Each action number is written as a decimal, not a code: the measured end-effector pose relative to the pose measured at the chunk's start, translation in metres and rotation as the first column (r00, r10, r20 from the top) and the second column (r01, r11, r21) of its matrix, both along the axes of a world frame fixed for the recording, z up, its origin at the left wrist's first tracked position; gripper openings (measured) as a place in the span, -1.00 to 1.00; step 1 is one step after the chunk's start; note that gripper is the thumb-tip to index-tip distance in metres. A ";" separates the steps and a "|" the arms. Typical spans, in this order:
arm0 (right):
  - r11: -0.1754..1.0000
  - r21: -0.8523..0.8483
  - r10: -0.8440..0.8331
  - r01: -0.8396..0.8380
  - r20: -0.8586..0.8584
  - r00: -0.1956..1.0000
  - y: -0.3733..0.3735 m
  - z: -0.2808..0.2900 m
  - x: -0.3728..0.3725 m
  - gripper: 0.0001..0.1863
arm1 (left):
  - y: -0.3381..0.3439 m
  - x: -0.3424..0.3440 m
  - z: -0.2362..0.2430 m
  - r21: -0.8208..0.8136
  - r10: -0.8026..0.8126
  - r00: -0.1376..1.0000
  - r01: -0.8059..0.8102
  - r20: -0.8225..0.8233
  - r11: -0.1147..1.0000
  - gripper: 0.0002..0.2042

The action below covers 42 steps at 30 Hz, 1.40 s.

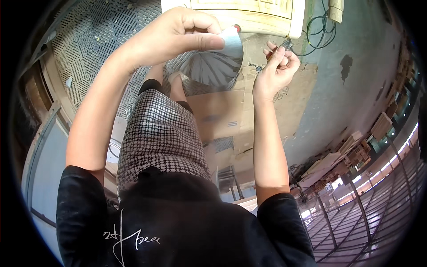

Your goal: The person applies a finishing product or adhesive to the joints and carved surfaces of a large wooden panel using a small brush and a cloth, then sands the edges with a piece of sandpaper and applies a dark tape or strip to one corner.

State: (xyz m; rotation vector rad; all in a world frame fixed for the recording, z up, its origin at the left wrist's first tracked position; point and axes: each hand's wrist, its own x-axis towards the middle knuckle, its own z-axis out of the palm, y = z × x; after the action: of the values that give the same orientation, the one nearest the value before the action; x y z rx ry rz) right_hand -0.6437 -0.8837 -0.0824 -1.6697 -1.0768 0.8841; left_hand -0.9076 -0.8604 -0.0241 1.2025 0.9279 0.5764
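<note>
"Sheet [233,44] first: where do you have it?"

"At the upper middle of the frame, pale blue-white, pinched between the thumb and fingers of your left hand [187,38]. It sticks out past your fingertips toward the right, and its free end hangs down the frame."

"And its long axis?"

"You can't be sure of that, since your thumb and fingers cover part of it. The outer edge that shows runs mostly up and down the frame, while the lower rail [267,26] of the pale yellow wooden piece [249,6] runs across, dipping slightly to the right."

"Which of your hands is nearer that rail's right end?"

"Your right hand [275,75], by the look of it. Its fingertips show just below the corner, beside a dark, crumpled clump [287,43]. Your sheet lies left of those fingers and a bit higher, with a small red thing [237,28] at its top edge."

"Is your right hand gripping the clump?"

"You can't tell from here. The fingers are curled in toward the thumb, but whether anything sits between them is hidden. Cardboard [296,95] shows below."
</note>
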 end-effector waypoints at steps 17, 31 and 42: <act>0.996 0.017 0.080 -0.089 0.294 0.952 -0.002 0.004 0.022 -0.81 | -0.004 0.008 0.001 0.073 0.044 0.997 -0.040 -0.056 0.996 -0.90; 0.990 -0.043 0.143 -0.137 0.325 0.935 0.002 0.002 0.011 -0.80 | -0.005 0.004 -0.013 0.061 0.028 0.999 -0.027 -0.024 0.998 -0.89; 0.991 0.091 0.074 -0.097 0.233 0.970 -0.004 0.035 -0.002 -0.89 | -0.001 0.004 -0.001 0.081 0.016 0.997 -0.010 -0.073 0.997 -0.92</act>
State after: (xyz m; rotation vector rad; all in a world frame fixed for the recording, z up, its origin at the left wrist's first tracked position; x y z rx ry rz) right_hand -0.6452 -0.8873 -0.0475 -1.6792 -1.3375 0.6887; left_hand -0.9035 -0.8619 -0.0255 1.2985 0.9826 0.5879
